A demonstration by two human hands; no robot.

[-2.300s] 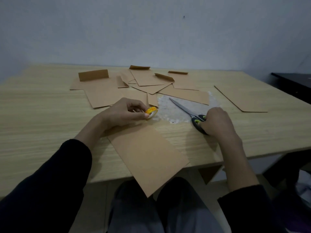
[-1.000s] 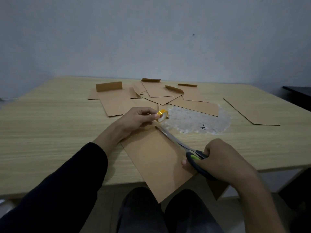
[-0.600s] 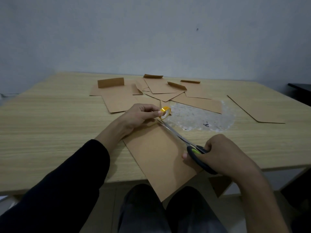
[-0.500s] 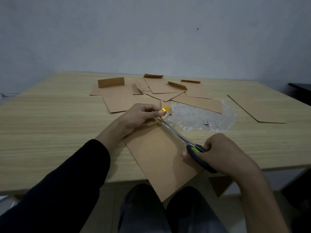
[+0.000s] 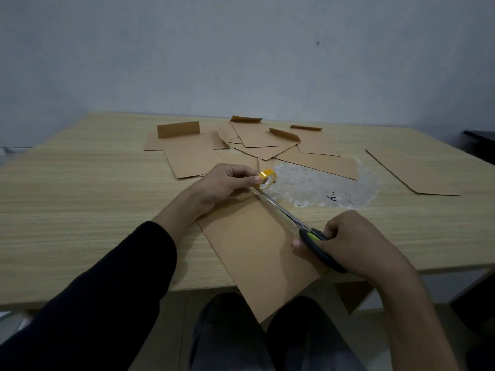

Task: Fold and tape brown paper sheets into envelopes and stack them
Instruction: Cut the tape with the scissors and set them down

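Cutting tape for the sheet in hand. On the counter (image 5: 67,196), a loose pile (image 5: 257,140) of folded envelopes lies at the far side, not yet stacked; several look made, and taping this one and stacking appear to remain. Left hand (image 5: 227,183) pinches the tape roll (image 5: 267,179) over the sheet's far corner. The sheet (image 5: 254,250) overhangs the near edge. Scissors (image 5: 284,213) point at the roll, tips just below it; right hand (image 5: 348,242) grips their handles. One envelope (image 5: 412,172) lies apart, far right.
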